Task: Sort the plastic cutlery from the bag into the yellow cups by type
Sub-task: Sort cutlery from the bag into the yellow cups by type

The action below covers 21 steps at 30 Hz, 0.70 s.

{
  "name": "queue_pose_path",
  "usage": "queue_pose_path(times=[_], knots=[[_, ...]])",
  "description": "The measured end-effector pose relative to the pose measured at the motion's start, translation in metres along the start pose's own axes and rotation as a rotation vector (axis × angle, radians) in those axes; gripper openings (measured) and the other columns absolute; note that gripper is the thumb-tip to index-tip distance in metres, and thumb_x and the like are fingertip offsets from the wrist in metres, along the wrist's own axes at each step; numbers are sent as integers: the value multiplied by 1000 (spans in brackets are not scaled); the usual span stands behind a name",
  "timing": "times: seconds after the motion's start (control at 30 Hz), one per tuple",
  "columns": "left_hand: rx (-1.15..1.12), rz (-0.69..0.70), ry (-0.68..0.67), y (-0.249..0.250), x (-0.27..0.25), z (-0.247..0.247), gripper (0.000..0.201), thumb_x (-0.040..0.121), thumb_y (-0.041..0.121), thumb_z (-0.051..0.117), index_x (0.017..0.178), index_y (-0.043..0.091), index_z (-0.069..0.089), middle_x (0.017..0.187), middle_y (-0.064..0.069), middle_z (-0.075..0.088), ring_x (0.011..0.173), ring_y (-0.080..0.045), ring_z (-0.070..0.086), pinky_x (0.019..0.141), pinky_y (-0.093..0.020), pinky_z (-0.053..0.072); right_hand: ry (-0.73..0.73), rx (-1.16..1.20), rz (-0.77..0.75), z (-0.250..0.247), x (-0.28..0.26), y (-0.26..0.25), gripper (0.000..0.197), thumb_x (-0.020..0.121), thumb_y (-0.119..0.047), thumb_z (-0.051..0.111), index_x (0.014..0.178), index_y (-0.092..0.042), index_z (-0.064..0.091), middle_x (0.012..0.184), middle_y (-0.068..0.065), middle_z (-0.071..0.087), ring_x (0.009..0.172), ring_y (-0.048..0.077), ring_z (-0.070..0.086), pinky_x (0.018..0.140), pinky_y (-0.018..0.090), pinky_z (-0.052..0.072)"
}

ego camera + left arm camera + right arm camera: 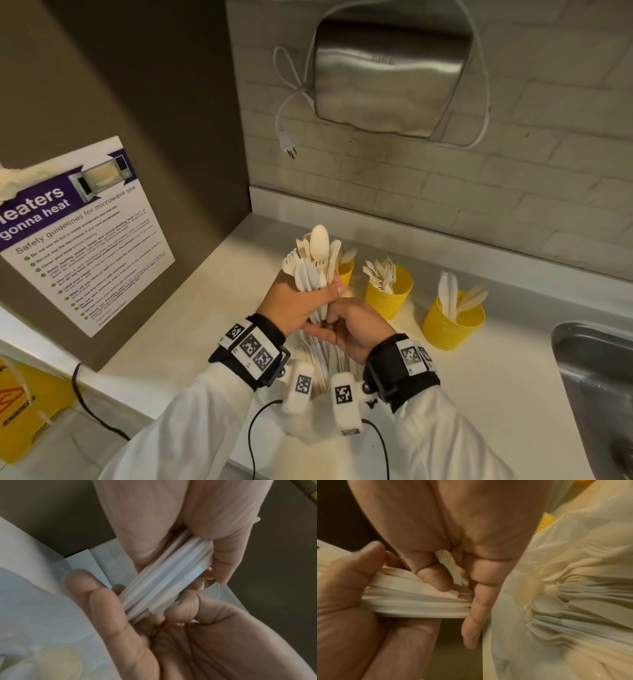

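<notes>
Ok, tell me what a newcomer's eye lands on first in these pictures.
First, the bunch of cutlery fanned upright at centre, gripped by the left hand, with the right hand pinching the handles from below. Next, the yellow cups in a row on the counter to the right, one with forks, one with knives. Above them, a steel box on the tiled wall, its plug dangling.

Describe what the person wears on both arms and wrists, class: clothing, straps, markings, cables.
Both arms wear white long sleeves. Each wrist carries a black strap: left wrist band, right wrist band, both bearing white tags printed with black square codes. A white camera pod with black cables hangs under each wrist.
</notes>
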<state>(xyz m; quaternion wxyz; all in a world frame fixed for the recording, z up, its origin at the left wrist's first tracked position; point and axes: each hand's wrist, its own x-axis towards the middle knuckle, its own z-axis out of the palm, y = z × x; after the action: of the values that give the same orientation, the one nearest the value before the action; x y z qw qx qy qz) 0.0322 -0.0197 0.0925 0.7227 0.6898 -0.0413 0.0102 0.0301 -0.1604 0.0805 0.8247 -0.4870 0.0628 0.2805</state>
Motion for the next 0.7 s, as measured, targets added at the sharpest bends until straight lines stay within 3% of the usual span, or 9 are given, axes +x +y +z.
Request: queue_pose_path(times=[0.07,0.17,0.3,0.37,0.43,0.5,0.6,0.67,0.7], knots=[[5,-31,-11,-2,1,1,28,83,10,84,92,36,81,102,-1,80,103,-19,75,97,-37,56,27,50,17,-1,-2,0,48,87,18,30,115,1,65,107,15,77,96,40,74,84,42,63],[15,-67,-19,-5,2,1,20,83,10,84,101,19,80,103,-3,80,103,-19,75,97,-38,57,51,74,11,2,-3,-1,56,85,19,28,127,-1,60,123,14,71,97,35,75,79,40,64],[-25,-113,25,-10,-2,8,30,81,11,86,109,9,76,98,-3,81,93,-17,78,73,-27,62,66,44,-6,7,-4,1,63,82,21,27,137,1,50,138,19,59,106,31,72,82,41,63],[-27,-154,44,-12,-2,11,37,78,21,89,110,10,75,98,-5,80,88,-18,78,64,-27,63,82,33,-12,7,-4,3,56,79,21,28,124,5,58,133,22,63,110,34,69,82,41,63],[-3,-156,65,-17,0,11,57,66,38,91,113,12,73,100,-6,80,93,-20,78,72,-33,64,94,32,-12,6,-6,4,44,79,22,28,103,8,63,119,23,68,101,32,72,76,38,63],[2,-134,67,-16,1,11,58,65,43,87,112,11,74,96,-8,80,94,-24,77,84,-39,63,91,36,-16,4,-9,4,37,82,22,28,89,9,62,110,21,70,92,29,74,75,38,64],[-16,-120,81,-12,2,11,34,80,27,86,105,7,75,87,-13,79,86,-30,77,87,-50,62,74,-4,-25,-2,-11,3,37,83,22,32,100,11,63,110,21,72,90,29,74,85,44,63],[-13,-103,70,-10,2,11,31,78,28,85,100,7,77,83,-17,78,81,-32,76,85,-53,62,98,-136,-20,-11,-9,3,36,86,19,36,102,5,64,90,14,72,83,25,72,91,45,61],[-9,-93,60,-8,1,11,33,76,32,84,97,9,78,81,-18,77,79,-32,75,84,-52,63,115,-233,-25,-14,-9,1,31,89,15,40,103,3,65,89,15,71,82,24,70,93,45,60]])
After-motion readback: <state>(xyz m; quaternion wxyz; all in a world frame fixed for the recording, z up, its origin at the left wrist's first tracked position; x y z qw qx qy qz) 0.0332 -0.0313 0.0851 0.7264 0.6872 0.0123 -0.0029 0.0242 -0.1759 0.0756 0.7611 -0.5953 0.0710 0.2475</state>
